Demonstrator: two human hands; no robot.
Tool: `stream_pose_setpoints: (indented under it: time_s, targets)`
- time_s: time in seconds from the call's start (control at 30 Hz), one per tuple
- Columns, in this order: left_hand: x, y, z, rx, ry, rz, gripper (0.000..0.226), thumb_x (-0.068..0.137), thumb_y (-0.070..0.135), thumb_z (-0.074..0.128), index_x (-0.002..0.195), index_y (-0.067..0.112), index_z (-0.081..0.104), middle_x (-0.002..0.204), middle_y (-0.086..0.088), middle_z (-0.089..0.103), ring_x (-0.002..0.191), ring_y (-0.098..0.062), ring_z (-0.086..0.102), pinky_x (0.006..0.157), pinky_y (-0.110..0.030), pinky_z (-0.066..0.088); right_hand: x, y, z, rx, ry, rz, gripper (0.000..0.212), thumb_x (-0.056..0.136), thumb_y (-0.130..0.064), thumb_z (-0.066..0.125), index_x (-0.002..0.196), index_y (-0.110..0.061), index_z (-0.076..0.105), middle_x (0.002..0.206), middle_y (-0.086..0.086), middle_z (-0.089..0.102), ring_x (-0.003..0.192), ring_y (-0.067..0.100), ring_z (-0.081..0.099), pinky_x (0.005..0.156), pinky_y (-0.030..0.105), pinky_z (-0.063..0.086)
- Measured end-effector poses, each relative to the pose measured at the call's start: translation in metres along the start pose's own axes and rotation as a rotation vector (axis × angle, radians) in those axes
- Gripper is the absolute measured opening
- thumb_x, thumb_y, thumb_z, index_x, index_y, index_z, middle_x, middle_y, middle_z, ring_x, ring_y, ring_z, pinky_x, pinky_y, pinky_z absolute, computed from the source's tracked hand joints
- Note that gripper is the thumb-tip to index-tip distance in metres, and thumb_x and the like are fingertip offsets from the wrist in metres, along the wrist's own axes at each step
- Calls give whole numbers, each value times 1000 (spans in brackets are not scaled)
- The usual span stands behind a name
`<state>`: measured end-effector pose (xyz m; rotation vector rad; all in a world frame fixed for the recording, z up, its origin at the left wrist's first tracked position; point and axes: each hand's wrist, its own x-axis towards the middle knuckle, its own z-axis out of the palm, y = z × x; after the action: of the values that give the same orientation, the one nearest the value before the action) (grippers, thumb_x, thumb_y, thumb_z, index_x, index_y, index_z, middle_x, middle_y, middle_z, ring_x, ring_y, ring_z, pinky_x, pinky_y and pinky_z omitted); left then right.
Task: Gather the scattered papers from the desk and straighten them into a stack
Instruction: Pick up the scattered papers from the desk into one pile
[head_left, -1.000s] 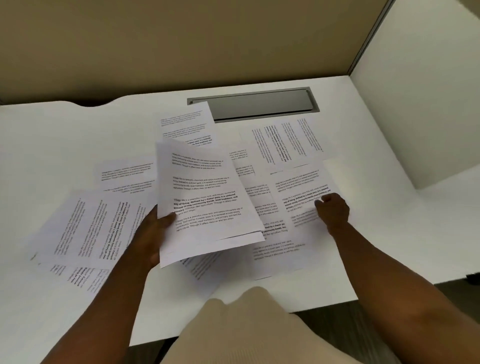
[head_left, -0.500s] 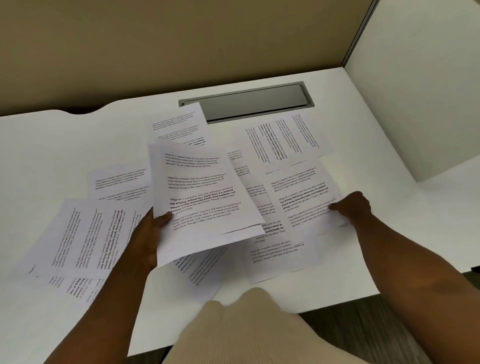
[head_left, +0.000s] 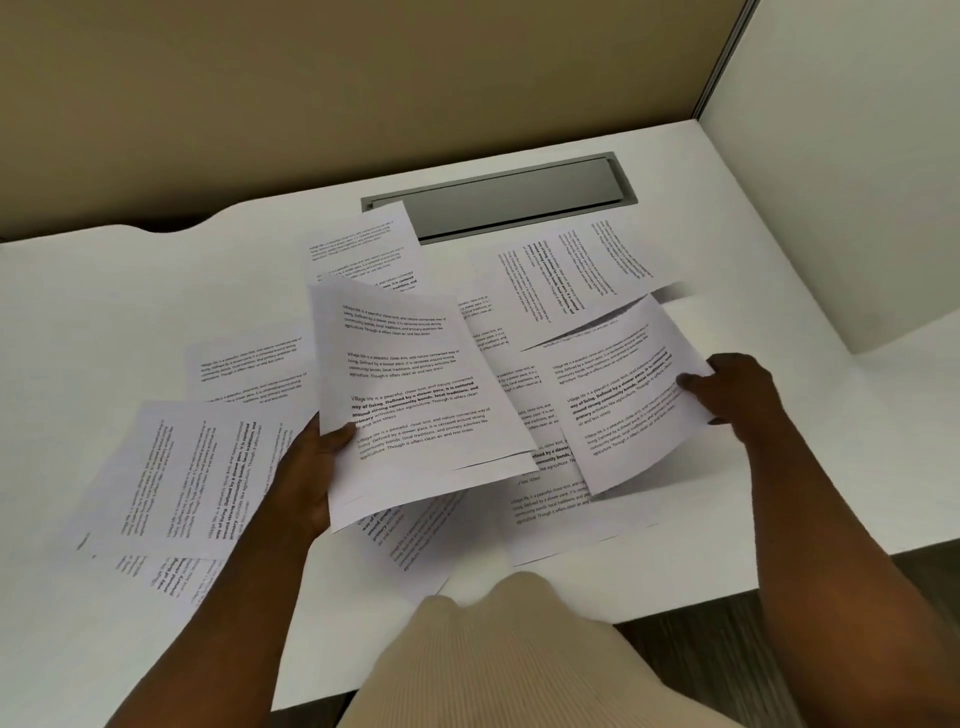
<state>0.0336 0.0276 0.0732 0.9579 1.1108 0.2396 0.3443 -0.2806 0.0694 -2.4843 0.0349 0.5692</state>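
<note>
My left hand grips a small stack of printed sheets by its lower left corner, held above the white desk. My right hand pinches the right edge of a single printed sheet, lifted and curling off the desk. Several more printed papers lie scattered flat: one at the left, one behind it, one at the back centre, one at the back right, and others partly hidden under the held sheets.
A grey cable-tray flap is set into the desk at the back. A tan partition stands behind and a white panel closes off the right. The desk's front edge runs near my cream-clad torso.
My right hand slid from the middle of a sheet to its right edge, took hold and lifted it off the desk. My left hand kept its stack nearly still.
</note>
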Motion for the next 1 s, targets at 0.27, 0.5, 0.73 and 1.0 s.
stream_pose_setpoints:
  time_s: [0.27,0.5,0.73,1.0]
  targets:
    - [0,1,5,21,3,-4,41,95,7,53,132,24,54,118,-7,67,106,-33,64,84,-50,54,-48,-46,-84,-324,273,-354,14,85,-25,62,86,-16,72,77,18,70,71,40,68,77,43,56]
    - [-1,4,7,-6,-23,4,40,97,5,51,133,22,53,119,-8,67,106,-33,63,89,-54,51,-73,-78,-135,-203,373,-475,34,86,-38,46,89,-12,67,74,18,64,71,39,63,59,40,52]
    - [-4,8,10,-53,-52,15,35,96,7,52,128,23,55,119,-8,67,101,-30,66,85,-50,54,-81,-100,-120,429,281,-552,8,84,-44,60,89,-41,66,88,1,70,65,15,66,50,26,54]
    - [-6,13,18,-147,-117,53,38,98,18,52,135,26,54,119,-5,71,103,-29,69,71,-51,59,-92,-126,-1,854,-120,-319,5,91,-14,63,93,-14,67,82,-2,71,65,9,65,47,24,51]
